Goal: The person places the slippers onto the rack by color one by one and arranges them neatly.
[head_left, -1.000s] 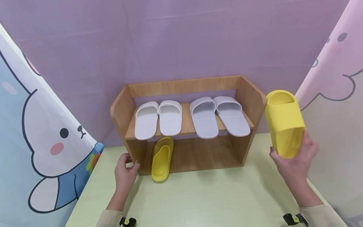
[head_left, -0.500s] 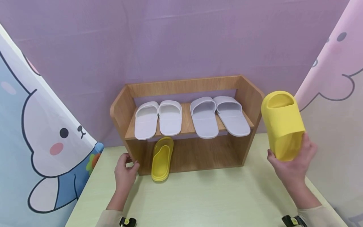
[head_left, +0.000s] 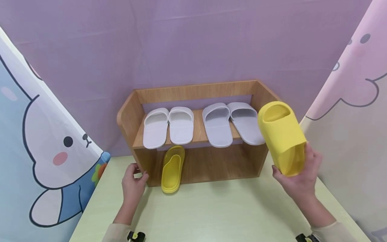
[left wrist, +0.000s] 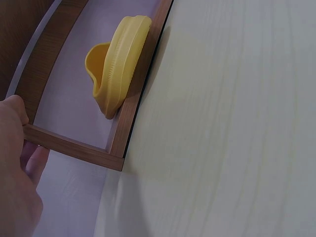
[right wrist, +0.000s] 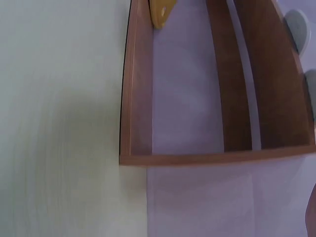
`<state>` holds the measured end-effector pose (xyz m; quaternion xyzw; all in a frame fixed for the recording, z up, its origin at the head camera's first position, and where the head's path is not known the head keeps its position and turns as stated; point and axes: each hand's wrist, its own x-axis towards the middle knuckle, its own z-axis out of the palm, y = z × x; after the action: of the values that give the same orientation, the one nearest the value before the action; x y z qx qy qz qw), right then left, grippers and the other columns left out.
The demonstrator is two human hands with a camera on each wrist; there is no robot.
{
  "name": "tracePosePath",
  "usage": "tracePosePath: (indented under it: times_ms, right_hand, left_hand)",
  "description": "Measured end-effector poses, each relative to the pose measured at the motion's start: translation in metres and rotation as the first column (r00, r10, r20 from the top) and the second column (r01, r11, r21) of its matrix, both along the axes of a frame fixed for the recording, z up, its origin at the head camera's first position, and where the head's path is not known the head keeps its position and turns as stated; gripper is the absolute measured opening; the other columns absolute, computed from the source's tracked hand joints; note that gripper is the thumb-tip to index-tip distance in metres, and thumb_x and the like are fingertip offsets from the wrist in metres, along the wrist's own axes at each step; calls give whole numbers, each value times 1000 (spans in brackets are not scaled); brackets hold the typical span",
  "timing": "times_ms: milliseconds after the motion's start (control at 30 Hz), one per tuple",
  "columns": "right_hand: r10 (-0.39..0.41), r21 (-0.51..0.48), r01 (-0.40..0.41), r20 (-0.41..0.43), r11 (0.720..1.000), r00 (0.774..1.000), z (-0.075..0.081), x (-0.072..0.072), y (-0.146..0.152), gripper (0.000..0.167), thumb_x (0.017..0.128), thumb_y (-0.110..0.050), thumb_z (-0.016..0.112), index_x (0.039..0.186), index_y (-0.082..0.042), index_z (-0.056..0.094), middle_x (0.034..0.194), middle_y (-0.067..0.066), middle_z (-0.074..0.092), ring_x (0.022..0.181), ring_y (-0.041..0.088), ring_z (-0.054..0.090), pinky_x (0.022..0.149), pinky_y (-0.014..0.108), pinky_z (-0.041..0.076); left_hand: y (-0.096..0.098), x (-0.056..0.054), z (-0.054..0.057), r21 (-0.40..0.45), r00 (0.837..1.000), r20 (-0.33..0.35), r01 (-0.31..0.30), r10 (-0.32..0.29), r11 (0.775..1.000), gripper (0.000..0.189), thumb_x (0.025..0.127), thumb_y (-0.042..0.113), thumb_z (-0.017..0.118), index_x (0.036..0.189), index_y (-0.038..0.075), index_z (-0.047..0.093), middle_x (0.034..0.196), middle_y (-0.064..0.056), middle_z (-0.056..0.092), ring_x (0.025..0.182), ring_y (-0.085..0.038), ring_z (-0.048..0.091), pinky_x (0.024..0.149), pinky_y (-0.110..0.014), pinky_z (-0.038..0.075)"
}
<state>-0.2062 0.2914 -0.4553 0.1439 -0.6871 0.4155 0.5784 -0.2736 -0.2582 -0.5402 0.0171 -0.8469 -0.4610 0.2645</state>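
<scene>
In the head view, my right hand (head_left: 299, 178) grips a yellow slipper (head_left: 282, 134) by its near end, with the strap facing me. The slipper is held in the air and overlaps the right side of a small wooden shoe rack (head_left: 196, 92). My left hand (head_left: 134, 183) pinches the front edge of the rack's left side panel, with the thumb (left wrist: 15, 108) on one face and fingers on the other. A second yellow slipper (head_left: 173, 169) lies at the left of the lower shelf, one end sticking out past the front edge.
On the upper shelf are a white pair of slippers (head_left: 181, 126) at left and a grey pair (head_left: 219, 126) at right. The rack stands on a pale green table (head_left: 205, 211) against a purple curtain (head_left: 193, 43). Cartoon-printed cloths (head_left: 69, 161) hang at both sides.
My right hand has moved left and slightly down with its slipper, which now covers part of the rack's right panel and is tilted more. My left hand has stayed put.
</scene>
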Motion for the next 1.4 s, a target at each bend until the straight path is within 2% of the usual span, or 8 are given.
tracePosePath:
  times_ms: [367,600,833,1033,1133,1267,1400]
  right_hand:
    - [68,84,-69,9,994,998,9,12,-25,99,73,-34,83,151,12,43,146,-5,40,130,15,43,98,18,42]
    - [114,129,-115,19,985,993,0,10,-31,99,77,-37,83,153,12,42,150,-3,39,131,17,45,96,17,44]
    - [176,161,-179,30,971,984,-9,8,-43,99,76,-35,84,152,13,43,149,-3,39,128,16,47,96,18,46]
    - [217,211,-222,47,952,975,-15,9,-58,97,78,-35,84,152,13,43,150,4,40,129,18,47,96,18,48]
    - [232,241,-240,63,940,971,-18,10,-65,96,85,-42,83,152,13,42,151,6,39,129,19,47,98,16,47]
    - [253,270,-260,63,927,966,-20,10,-73,97,92,-53,79,152,14,41,148,13,41,127,21,49,100,14,47]
    - [269,282,-276,63,919,961,-22,11,-79,98,93,-55,78,151,16,43,141,25,45,130,21,48,103,16,47]
  left_hand:
    - [-1,0,0,4,1000,-6,1,-1,1000,36,96,-3,80,127,5,65,124,-12,70,112,-33,72,76,-9,56]
    - [-2,-1,0,3,1000,8,3,-3,1000,36,96,-2,79,128,6,64,126,-11,70,114,-33,71,77,-12,59]
    - [-2,0,1,-4,1000,15,-5,5,1000,36,97,-1,79,129,5,65,126,-12,70,114,-34,71,81,-25,66]
    - [-2,0,1,8,1000,2,1,-1,1000,35,96,-1,79,128,5,65,125,-12,70,113,-34,71,78,-15,61]
    - [-1,0,1,8,1000,4,1,-1,1000,35,96,-2,78,128,4,65,125,-12,70,113,-34,71,78,-14,60]
    - [0,1,2,4,1000,17,-2,2,1000,35,96,-2,78,128,4,65,126,-12,70,114,-34,71,79,-23,65]
    - [0,1,2,1,1000,25,0,0,1000,36,97,-2,79,129,5,64,126,-13,70,115,-34,71,82,-33,68]
